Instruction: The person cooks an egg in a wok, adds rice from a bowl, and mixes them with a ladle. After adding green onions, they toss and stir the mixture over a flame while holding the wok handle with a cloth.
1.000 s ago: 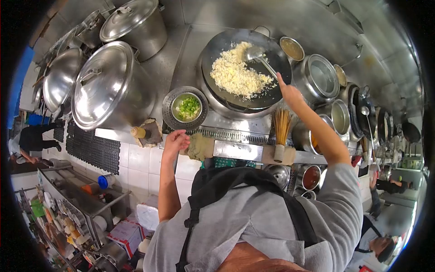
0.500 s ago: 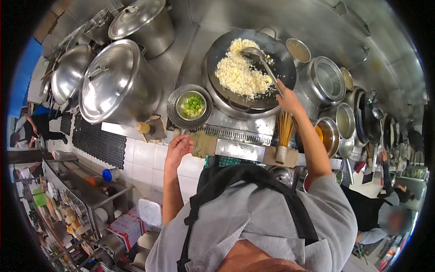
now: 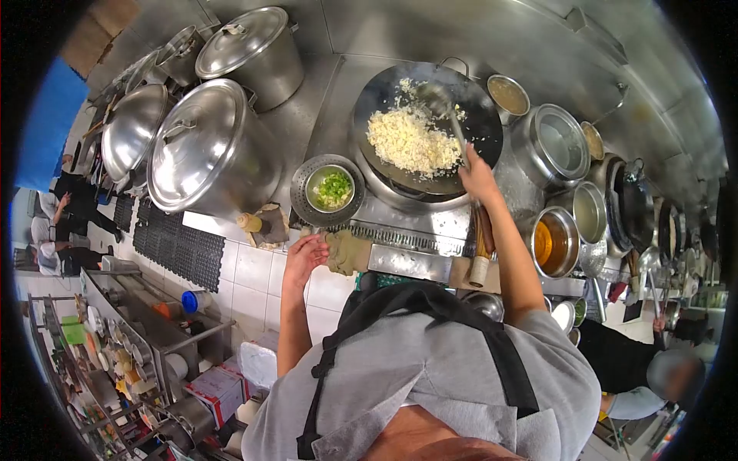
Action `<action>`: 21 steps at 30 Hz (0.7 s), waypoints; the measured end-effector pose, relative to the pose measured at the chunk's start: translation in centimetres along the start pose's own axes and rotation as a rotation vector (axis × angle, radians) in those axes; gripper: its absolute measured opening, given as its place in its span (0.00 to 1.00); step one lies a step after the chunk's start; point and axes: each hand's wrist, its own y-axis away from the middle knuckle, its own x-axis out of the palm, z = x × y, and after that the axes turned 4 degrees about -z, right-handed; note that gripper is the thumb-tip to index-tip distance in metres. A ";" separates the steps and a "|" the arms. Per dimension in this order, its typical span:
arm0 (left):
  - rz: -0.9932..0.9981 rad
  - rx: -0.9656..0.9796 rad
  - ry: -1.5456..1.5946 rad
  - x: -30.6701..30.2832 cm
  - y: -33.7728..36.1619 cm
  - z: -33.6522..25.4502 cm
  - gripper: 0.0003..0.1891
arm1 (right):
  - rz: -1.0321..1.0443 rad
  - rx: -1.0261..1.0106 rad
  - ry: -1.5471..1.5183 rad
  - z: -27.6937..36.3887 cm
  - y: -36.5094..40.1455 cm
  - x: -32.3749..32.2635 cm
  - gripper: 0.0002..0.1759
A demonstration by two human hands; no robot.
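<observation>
A dark wok [image 3: 377,100] holds pale, rice-like food [image 3: 411,142] flecked with yellow. My right hand [image 3: 478,178] is closed on the handle of a metal ladle [image 3: 438,101], whose bowl is over the upper part of the food, slightly blurred. My left hand [image 3: 307,255] is at the counter's front edge beside a folded greenish cloth [image 3: 347,252]; its fingers are bent, and whether they hold anything is unclear. Just above it, a metal bowl of chopped greens [image 3: 334,184] sits in a perforated strainer [image 3: 301,201].
Large lidded pots [image 3: 201,150] stand at the left. A bamboo brush [image 3: 480,253] lies right of the cloth. Bowls and pots, one with orange liquid [image 3: 547,244], line the right side. A co-worker in a black apron [image 3: 626,357] is at the far right, others at far left.
The ladle's bowl has moved slightly right and down in the wok, and the food is more spread toward the top. My left hand has barely moved.
</observation>
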 end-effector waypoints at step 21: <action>0.184 -0.080 -0.022 0.8 -1.8 1.1 0.15 | 0.275 0.223 -0.254 6.6 2.8 -1.6 0.40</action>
